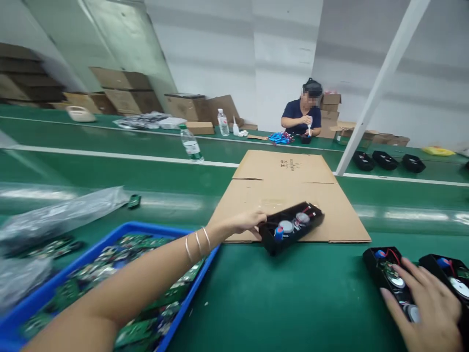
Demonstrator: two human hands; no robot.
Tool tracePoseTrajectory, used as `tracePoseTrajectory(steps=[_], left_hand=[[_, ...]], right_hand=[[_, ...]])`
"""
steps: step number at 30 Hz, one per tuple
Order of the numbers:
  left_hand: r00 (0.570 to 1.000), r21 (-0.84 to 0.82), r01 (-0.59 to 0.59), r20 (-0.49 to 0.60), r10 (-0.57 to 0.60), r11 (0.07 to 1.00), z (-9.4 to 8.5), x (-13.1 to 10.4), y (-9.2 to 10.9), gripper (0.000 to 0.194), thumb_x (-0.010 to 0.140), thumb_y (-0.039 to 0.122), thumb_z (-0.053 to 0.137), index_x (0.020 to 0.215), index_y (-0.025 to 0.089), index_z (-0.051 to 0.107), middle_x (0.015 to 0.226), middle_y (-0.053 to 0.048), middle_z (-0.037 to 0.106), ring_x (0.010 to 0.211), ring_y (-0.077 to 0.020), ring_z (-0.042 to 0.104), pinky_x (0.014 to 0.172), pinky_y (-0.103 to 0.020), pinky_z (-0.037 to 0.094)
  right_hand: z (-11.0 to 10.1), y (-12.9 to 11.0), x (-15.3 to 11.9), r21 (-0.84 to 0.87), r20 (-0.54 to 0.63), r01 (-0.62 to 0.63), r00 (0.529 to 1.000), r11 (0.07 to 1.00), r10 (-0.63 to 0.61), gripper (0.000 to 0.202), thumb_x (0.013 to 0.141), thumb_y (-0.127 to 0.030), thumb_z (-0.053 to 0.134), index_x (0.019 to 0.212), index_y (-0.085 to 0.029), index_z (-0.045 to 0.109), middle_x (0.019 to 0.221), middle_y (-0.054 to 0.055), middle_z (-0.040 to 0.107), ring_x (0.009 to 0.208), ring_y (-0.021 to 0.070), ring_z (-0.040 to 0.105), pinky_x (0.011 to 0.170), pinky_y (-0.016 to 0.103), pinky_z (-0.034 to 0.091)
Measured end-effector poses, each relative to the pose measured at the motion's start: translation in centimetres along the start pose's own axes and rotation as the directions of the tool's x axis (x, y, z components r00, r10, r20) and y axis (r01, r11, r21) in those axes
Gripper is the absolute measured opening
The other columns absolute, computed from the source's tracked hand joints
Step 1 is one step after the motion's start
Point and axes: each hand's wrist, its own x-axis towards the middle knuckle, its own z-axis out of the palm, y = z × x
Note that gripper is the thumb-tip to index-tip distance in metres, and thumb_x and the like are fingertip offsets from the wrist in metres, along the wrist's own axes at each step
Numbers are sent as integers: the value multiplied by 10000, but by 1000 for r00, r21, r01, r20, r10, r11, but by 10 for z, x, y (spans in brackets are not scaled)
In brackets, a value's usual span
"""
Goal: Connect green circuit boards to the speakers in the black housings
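My left hand (251, 222) grips the near end of a black speaker housing (293, 226), which is tilted over the front edge of a flat cardboard sheet (278, 195). Two round silver speaker drivers, a blue cylindrical cell and red wires show inside it. At the right, my right hand (428, 303) reaches over a second speaker housing (377, 264), fingers spread and partly covering it. Whether those fingertips touch it I cannot tell. Beside that hand lies a third speaker housing (439, 266), cut off by the frame edge.
A blue tray (128, 226) of green circuit boards stands at the left, beside plastic bags (66, 215). A water bottle (191, 144) stands beyond. Across the bench a person (302, 110) works near blue cells (281, 138). A white post (381, 88) rises at the right.
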Motion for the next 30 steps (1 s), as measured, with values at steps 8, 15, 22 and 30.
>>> tracePoseTrajectory(steps=[8, 15, 22, 30], left_hand=[[958, 163, -198, 242, 156, 966, 6, -73, -45, 286, 689, 132, 591, 934, 204, 720, 896, 5, 738, 823, -194, 666, 769, -259, 512], [934, 339, -355, 95, 343, 871, 11, -97, -75, 275, 797, 221, 554, 1037, 268, 678, 1060, -5, 701, 963, -186, 645, 824, -235, 485], [822, 672, -29, -405, 400, 740, -70, -126, -122, 299, 821, 107, 432, 1033, 131, 642, 1086, -162, 626, 1065, -292, 511, 944, -484, 352], [847, 837, 3, -293, 444, 547, -96, -123, -136, 176, 753, 57, 538, 788, 175, 664, 883, -103, 667, 932, -243, 525, 842, -384, 379]], right_hand=[[54, -186, -9, 342, 132, 402, 874, 849, -467, 364, 826, -360, 526, 1122, -148, 521, 1029, 114, 608, 905, 257, 538, 747, 374, 414], [90, -260, -27, 493, 293, 186, 885, 850, -363, 353, 813, -84, 386, 1143, -157, 488, 853, 89, 615, 805, 246, 557, 727, 426, 445], [92, -259, -21, 785, 400, -300, 913, 542, -75, 245, 815, -143, 485, 1051, -205, 509, 787, 33, 611, 725, 165, 605, 656, 292, 518], [85, -247, 3, 753, 658, -642, 740, -147, 140, 145, 775, -288, 660, 869, -208, 582, 757, 13, 626, 647, 123, 616, 611, 239, 534]])
